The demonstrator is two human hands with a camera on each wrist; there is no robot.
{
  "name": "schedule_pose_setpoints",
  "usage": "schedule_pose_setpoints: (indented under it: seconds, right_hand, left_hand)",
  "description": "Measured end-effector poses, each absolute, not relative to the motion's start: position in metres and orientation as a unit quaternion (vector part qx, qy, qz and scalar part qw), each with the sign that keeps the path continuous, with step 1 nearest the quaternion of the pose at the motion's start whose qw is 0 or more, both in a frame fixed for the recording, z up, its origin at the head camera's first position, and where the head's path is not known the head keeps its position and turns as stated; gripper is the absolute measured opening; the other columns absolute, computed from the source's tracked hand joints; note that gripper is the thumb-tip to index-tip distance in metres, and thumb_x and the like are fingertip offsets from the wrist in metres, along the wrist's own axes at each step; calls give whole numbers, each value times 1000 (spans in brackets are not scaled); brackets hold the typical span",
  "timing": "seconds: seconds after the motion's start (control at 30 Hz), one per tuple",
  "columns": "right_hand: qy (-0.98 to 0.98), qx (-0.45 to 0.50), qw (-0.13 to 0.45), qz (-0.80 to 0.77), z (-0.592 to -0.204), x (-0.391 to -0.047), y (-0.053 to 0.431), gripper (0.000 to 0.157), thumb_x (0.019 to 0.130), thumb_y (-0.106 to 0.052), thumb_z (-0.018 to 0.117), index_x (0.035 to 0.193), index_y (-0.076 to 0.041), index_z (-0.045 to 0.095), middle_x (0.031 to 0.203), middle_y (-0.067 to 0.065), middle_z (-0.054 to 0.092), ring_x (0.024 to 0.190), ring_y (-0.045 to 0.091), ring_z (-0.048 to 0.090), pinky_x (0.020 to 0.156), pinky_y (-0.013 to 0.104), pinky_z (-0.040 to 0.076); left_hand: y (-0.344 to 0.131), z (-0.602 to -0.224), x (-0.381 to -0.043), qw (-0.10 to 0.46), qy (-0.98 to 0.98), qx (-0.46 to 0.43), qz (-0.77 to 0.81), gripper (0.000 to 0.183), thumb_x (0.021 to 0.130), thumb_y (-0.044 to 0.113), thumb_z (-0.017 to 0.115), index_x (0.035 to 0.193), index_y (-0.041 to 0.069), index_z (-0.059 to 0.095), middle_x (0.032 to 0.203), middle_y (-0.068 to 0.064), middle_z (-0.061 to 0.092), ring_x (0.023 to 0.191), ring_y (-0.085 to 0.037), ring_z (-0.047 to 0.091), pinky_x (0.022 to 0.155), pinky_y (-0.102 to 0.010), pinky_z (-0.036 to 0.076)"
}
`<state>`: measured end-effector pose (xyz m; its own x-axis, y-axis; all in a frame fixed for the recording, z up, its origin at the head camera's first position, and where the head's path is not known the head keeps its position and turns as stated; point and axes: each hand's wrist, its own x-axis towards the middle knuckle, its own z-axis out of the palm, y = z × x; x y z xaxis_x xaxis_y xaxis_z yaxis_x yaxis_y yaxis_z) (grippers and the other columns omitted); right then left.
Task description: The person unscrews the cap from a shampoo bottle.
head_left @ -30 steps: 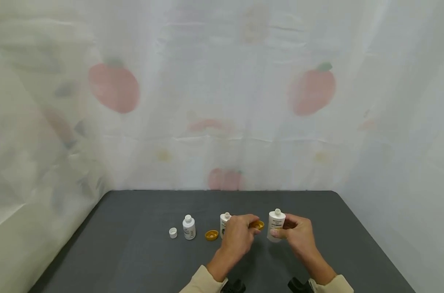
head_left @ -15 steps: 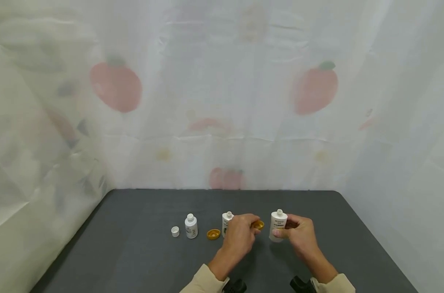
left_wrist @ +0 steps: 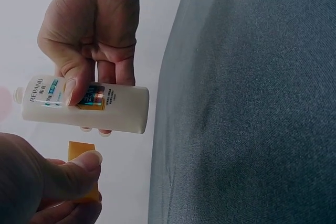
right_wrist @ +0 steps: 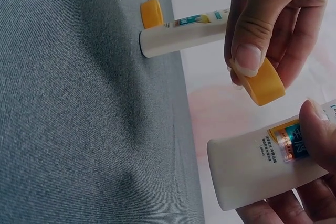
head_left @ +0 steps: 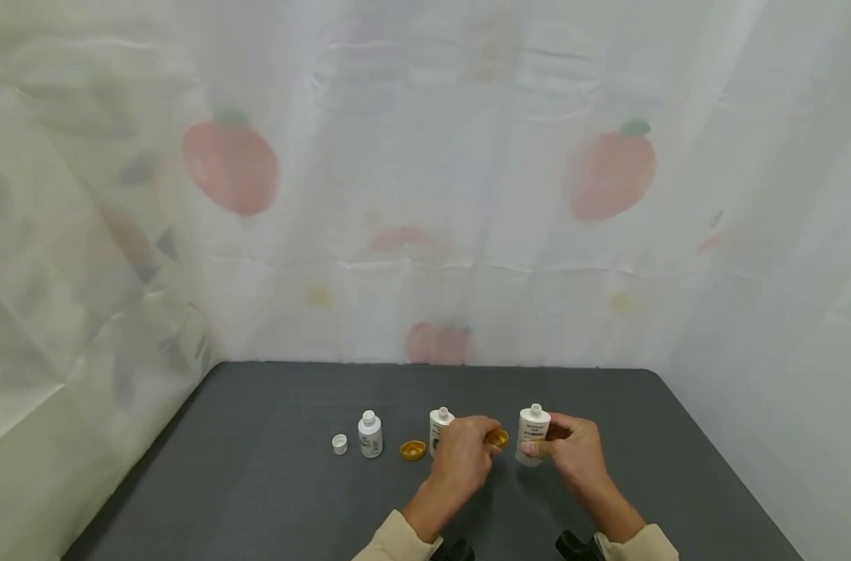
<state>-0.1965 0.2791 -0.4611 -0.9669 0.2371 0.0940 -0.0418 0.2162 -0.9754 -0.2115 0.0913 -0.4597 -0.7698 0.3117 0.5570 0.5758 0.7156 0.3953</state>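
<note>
My left hand [head_left: 459, 458] pinches a yellow-orange bottle cap [right_wrist: 265, 83] between thumb and fingers, above the table. To its right, my right hand [head_left: 578, 453] grips an uncapped white shampoo bottle [left_wrist: 118, 106] labelled REPAND, thumb on the front and fingers behind. This bottle stays nearly upright, its narrow neck bare, and a small gap parts it from the cap. Just behind my left hand stands a second white bottle [head_left: 438, 423], also uncapped and partly covered by that hand. Beside it on the table lies another yellow cap [head_left: 413, 450].
Farther left stand a smaller white bottle [head_left: 370, 436] without its cap and a loose white cap [head_left: 339, 444]. Dark grey cloth covers the table [head_left: 271, 483]. A pale curtain [head_left: 425, 187] with fruit prints hangs behind and at both sides.
The head view has shifted slightly, so the standing things appear a little farther right. My left hand and its cap have dropped a touch. Both hands keep their holds.
</note>
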Motion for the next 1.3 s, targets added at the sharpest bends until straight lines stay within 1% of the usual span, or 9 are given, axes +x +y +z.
schedule_pose_setpoints:
  seconds: [0.13,0.43,0.57,0.73,0.87,1.1,1.3]
  right_hand:
    - [-774,-63,110,621,-464,-198,280,50,69,11,89,116,12,74,107,22,78,90,18,75,75,29,63]
    - [-775,-61,101,621,-469,-200,281,50,70,12,88,117,12,73,108,24,78,93,21,75,76,33,64]
    - [-771,-65,98,625,-472,-201,282,51,69,14,88,117,13,73,105,23,78,90,19,75,74,29,63]
    - [-766,-69,94,633,-476,-203,282,50,68,15,87,115,14,73,101,21,79,83,14,74,70,26,61]
    - [-761,-66,89,640,-480,-205,281,49,68,15,86,115,14,73,101,21,79,83,14,74,70,27,62]
    - [-757,-72,86,644,-482,-206,282,49,68,16,86,116,14,72,102,21,79,87,16,74,72,29,63]
    - [-761,-79,84,638,-485,-207,282,48,68,15,86,115,13,74,102,20,79,89,18,73,74,32,64]
  left_hand:
    - [92,-461,-211,236,-895,-247,-285,21,74,7,90,93,13,82,87,2,80,76,-10,73,67,-24,59]
    - [93,-466,-212,248,-897,-257,-262,21,73,9,91,90,15,82,85,5,79,74,-8,72,67,-25,58]
    - [94,-468,-212,250,-899,-258,-251,21,72,9,92,90,16,82,85,6,79,74,-8,72,67,-24,58]
    - [94,-469,-212,252,-900,-258,-243,20,71,9,92,86,17,81,82,7,78,71,-6,71,63,-23,55]
    - [94,-470,-212,249,-902,-256,-243,20,72,7,91,85,17,81,81,7,78,70,-6,70,62,-23,54]
    - [96,-474,-214,243,-906,-258,-229,20,71,5,89,83,16,79,77,6,75,68,-6,68,61,-22,53]
    - [97,-477,-215,240,-909,-252,-228,21,72,3,89,87,14,79,79,4,76,69,-8,69,61,-25,53]
